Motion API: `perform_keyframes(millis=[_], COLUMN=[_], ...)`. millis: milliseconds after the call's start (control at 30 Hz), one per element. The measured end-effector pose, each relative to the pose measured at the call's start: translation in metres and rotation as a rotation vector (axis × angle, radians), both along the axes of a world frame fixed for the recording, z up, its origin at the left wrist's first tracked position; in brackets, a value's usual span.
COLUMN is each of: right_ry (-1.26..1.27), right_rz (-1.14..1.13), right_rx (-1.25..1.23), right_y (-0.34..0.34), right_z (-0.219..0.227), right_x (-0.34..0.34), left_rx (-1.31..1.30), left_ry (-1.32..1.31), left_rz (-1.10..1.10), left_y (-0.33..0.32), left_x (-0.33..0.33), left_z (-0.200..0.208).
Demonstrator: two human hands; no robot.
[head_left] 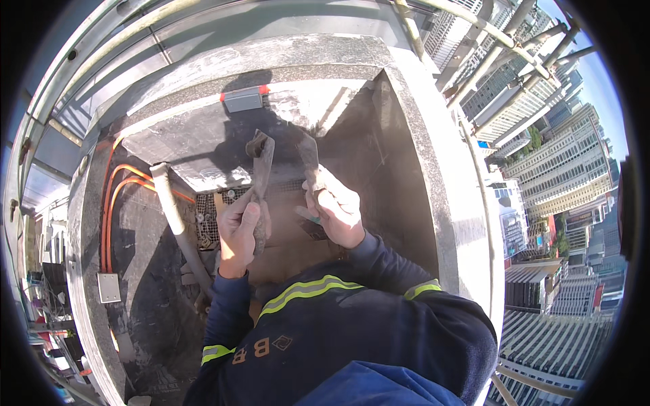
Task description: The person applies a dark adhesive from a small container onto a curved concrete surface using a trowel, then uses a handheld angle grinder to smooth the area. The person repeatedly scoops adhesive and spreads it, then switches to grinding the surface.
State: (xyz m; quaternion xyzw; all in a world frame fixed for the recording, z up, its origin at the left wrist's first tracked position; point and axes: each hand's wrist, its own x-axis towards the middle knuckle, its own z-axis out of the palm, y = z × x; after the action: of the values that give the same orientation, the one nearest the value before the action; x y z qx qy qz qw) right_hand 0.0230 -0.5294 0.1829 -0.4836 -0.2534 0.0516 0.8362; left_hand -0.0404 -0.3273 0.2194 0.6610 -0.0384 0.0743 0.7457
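In front of my chest I hold two dusty grey pieces, one in each hand. My left hand (240, 230) is closed around a flat, strip-like grey piece (264, 166) that stands upright, with a bent or curled top end. A similar narrow grey piece (309, 157) rises from the closed fingers of my right hand (337, 211), tilted a little to the left. The two pieces are apart. Dust covers them, and their exact kind does not show. Shadows of my body and hands fall on the dark wall panel (176, 145) beyond.
A grey block with orange-red ends (245, 99) sits at the far wall's upper edge. Orange conduits (108, 203) run down the left wall to a square box cover (108, 287). A pale pipe (169, 203) leans nearby. Scaffold poles (487, 30) and distant high-rises (562, 162) lie outside the parapet (443, 183).
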Motion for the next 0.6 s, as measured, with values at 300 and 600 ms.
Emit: perform_keyframes(millis=[300, 600], right_ry=[-0.219, 0.505], right_rz=[-0.421, 0.507], right_rx=[-0.289, 0.805], right_y=[-0.027, -0.032], right_z=[-0.004, 0.015], right_x=[0.004, 0.037], left_rx=[-0.060, 0.081], left_ry=[0.077, 0.058], left_rz=[-0.180, -0.413], left_y=[-0.067, -0.054], left_x=[0.059, 0.064], left_z=[-0.002, 0.022])
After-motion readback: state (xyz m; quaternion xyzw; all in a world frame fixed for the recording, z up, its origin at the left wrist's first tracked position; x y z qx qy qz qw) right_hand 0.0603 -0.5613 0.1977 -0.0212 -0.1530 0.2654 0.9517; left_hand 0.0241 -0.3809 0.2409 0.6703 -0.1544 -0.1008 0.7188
